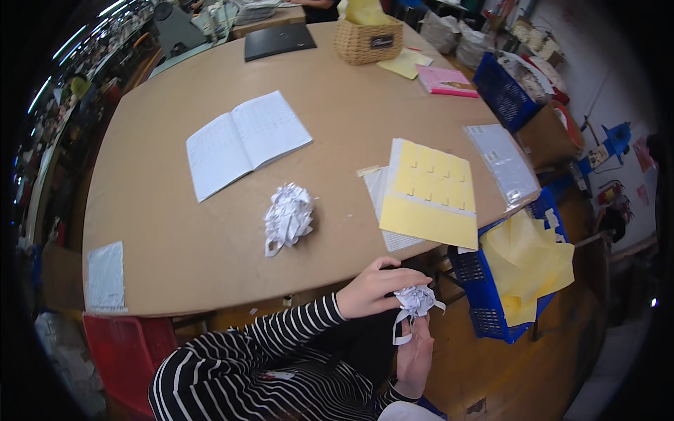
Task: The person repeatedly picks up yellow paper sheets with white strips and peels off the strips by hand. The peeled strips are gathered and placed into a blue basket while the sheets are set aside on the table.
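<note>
A small crumpled bundle of white strips (pixel 415 300), with loose ends hanging out, is held between my two hands past the table's near edge. My left hand (pixel 372 289) reaches over it from the left, fingers closed on its top. From below, my right hand (pixel 414 353) grips its underside; the fingertips are partly hidden by the strips. A larger heap of similar white strips (pixel 288 216) lies on the brown table (pixel 154 231), apart from both hands. Whether the strips are paper or ribbon, I cannot tell.
Yellow sheets with rows of small marks (pixel 428 189) lie near the right edge. An open notebook (pixel 246 140), a wicker basket (pixel 358 42), a black folder (pixel 279 41) and a pink book (pixel 447 81) are farther back. A blue crate (pixel 484 302) holding yellow paper stands right.
</note>
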Demonstrator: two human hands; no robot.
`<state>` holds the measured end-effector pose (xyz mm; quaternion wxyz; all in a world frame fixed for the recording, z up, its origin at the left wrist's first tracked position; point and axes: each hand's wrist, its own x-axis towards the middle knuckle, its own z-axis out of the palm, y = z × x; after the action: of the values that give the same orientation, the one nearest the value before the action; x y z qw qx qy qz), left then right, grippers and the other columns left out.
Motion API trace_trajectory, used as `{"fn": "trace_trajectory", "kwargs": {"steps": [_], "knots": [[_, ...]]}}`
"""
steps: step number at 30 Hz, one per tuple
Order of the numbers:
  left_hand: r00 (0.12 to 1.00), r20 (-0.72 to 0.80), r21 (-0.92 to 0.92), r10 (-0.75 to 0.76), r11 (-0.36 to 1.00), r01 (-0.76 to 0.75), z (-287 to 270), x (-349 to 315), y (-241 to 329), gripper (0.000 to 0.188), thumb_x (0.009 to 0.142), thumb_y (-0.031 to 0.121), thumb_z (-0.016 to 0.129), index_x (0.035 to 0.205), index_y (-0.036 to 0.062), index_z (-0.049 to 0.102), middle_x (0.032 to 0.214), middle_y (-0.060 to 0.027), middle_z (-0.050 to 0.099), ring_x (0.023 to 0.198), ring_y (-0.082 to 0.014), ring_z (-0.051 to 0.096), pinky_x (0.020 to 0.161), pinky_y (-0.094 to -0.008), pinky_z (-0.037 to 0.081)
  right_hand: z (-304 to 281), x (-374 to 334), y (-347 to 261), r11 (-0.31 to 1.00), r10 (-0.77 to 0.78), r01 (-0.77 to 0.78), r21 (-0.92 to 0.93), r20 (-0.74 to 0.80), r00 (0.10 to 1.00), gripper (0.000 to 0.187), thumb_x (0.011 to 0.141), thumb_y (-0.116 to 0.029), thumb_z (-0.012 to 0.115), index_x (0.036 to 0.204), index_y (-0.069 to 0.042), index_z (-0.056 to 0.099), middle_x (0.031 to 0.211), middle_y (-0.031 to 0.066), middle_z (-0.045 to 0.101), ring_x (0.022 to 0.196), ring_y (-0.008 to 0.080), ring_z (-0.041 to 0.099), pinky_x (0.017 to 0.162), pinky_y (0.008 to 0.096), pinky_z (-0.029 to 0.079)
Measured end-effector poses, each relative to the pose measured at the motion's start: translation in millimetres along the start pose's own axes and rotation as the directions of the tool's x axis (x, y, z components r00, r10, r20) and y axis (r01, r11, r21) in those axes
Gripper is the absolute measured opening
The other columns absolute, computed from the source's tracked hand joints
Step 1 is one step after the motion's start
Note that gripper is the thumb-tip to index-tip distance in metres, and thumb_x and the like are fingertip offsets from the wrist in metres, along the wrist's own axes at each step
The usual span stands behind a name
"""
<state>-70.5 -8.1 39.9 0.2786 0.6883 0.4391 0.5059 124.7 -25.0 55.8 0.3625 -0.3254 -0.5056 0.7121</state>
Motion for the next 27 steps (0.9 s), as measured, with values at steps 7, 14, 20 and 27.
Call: {"fn": "trace_trajectory", "kwargs": {"steps": [7, 14, 20, 27], "knots": [[1.0, -0.012, 0.337, -0.016, 0.941, 0.02, -50.1, -25.4, 12.1, 0.043, 0.092, 0.021, 0.063, 0.134, 0.0189, 0.056, 0.128, 0.0069, 0.062, 0.126, -0.0122, 0.054, 0.112, -0.0681, -0.002, 27.3, 6.4, -1.8, 0.933, -0.123, 0.18, -0.311, 0.194, 0.973, 0.056, 0.1, -0.028, 0.051, 0.14, 0.011, 0.043, 0.151, 0.0219, 0.029, 0.137, 0.032, 0.037, 0.112, 0.0372, 0.029], [0.593, -0.788, -0.106, -0.166, 0.985, 0.135, -126.3, -51.0, 19.6, 0.05, 0.082, 0.001, 0.066, 0.127, 0.0069, 0.045, 0.137, -0.0175, 0.053, 0.124, -0.026, 0.053, 0.106, -0.0413, 0.04, 31.9, 13.4, 1.6, 0.972, -0.233, 0.233, -0.036, -0.011, 0.972, 0.032, 0.094, -0.026, 0.06, 0.102, 0.004, 0.068, 0.131, 0.0216, 0.053, 0.121, 0.0308, 0.052, 0.106, 0.0426, 0.04], [0.753, -0.578, 0.387, -0.314, 0.707, 0.592, -169.7, -82.1, -6.5, 0.054, 0.088, 0.016, 0.067, 0.138, 0.01, 0.048, 0.149, -0.0078, 0.046, 0.148, -0.035, 0.023, 0.115, -0.0638, -0.003, -1.2, 15.2, 7.6, 0.973, -0.23, 0.219, -0.072, -0.331, 0.915, 0.007, 0.085, -0.002, 0.066, 0.082, -0.002, 0.06, 0.105, 0.0114, 0.059, 0.097, 0.0196, 0.055, 0.092, 0.0313, 0.042], [0.674, -0.507, 0.389, -0.536, 0.556, 0.735, -170.6, -108.6, -57.6, 0.069, 0.093, 0.031, 0.062, 0.152, 0.012, 0.032, 0.163, -0.0174, 0.004, 0.151, -0.0349, 0.002, 0.113, -0.0658, 0.0, -11.0, 16.8, 5.1, 0.979, -0.202, 0.168, -0.116, -0.458, 0.865, 0.004, 0.085, 0.006, 0.062, 0.083, 0.003, 0.063, 0.094, 0.0099, 0.061, 0.09, 0.0161, 0.055, 0.087, 0.0272, 0.043]]}}
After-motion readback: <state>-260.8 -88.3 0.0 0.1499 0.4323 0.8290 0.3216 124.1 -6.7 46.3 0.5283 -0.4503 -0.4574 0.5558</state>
